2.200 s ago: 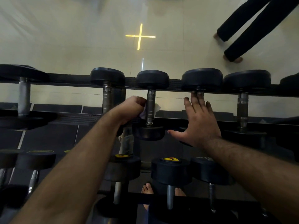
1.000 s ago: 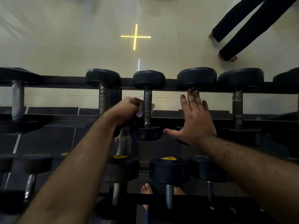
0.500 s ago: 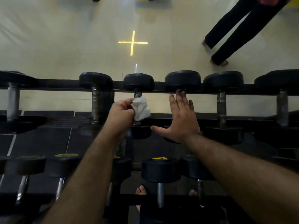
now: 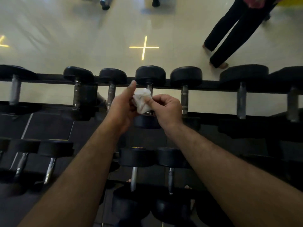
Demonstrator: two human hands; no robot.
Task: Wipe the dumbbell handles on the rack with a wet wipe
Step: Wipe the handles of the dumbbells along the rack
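1. i see the wet wipe, bunched white, held between both hands above the top tier of the rack.
2. left hand grips its left side, thumb raised; right hand pinches its right edge.
3. i judge the wipe soft, light and damp: it should be refolded, then wrapped around a steel handle.
4. the dumbbells look heavy; i would leave them seated.
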